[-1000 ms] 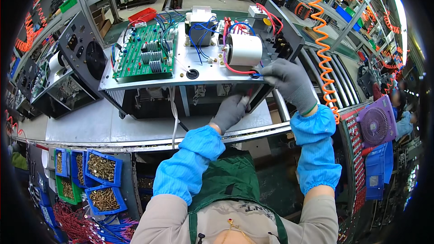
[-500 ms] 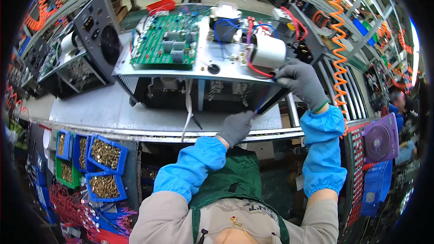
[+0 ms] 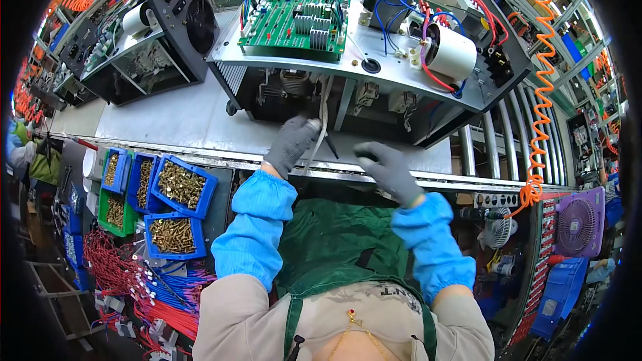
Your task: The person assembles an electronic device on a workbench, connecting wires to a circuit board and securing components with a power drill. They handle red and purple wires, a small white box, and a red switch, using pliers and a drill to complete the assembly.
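Observation:
A metal equipment chassis (image 3: 391, 70) stands in front of me, with a green circuit board (image 3: 294, 17) and a large white cylinder (image 3: 452, 53) on top. From its open front hangs a white cable (image 3: 324, 108) beside a black lead (image 3: 332, 146). My left hand (image 3: 291, 145), in a grey glove, has its fingers closed at the white cable, its fingertips partly hidden. My right hand (image 3: 393, 172), also gloved, is over the bench edge to the right, apart from the chassis. Its fingers reach left, somewhat blurred, with nothing seen in them.
Blue bins (image 3: 175, 235) of brass-coloured fasteners and bundled red wires (image 3: 120, 264) lie at left. Another chassis (image 3: 144, 60) stands further left. Rollers (image 3: 509, 135) and a coiled orange hose (image 3: 540, 93) are at right, with a purple fan (image 3: 579, 224).
My right hand has left the chassis's right corner by the red wire and come down left. My left hand has moved left and up to the white cable. The whole view has shifted.

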`<act>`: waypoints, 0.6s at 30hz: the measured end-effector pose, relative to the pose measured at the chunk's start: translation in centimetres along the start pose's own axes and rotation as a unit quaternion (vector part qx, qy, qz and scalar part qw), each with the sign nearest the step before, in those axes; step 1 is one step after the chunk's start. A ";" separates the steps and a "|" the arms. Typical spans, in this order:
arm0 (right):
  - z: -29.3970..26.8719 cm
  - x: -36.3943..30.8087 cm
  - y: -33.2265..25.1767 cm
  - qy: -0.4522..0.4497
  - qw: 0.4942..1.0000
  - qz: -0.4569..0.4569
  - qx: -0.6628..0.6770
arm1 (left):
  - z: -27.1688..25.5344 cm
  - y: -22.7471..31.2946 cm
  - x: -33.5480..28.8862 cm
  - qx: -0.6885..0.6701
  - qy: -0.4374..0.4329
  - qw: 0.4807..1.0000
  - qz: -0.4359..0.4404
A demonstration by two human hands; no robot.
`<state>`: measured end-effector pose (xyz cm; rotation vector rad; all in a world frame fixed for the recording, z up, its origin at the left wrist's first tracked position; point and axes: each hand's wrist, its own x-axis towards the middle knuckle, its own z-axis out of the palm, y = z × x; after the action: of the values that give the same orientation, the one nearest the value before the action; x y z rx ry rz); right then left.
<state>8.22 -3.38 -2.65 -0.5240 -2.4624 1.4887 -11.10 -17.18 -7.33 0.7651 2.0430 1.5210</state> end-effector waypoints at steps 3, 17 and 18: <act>4.4 2.2 3.9 -0.001 0.999 0.045 0.003 | 0.3 0.7 -0.7 -0.066 -0.111 0.992 -0.018; 5.4 -7.0 4.7 -0.305 0.803 0.143 0.492 | 2.9 5.4 -4.1 -0.088 -0.213 0.963 0.143; 4.8 -7.0 4.6 -0.256 0.788 0.172 0.533 | 3.2 6.7 -4.2 -0.149 -0.259 0.953 0.039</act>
<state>13.74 -8.22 -8.95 -0.3305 -1.3179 3.0985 -4.91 -16.31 -1.50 1.0016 1.3792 1.4338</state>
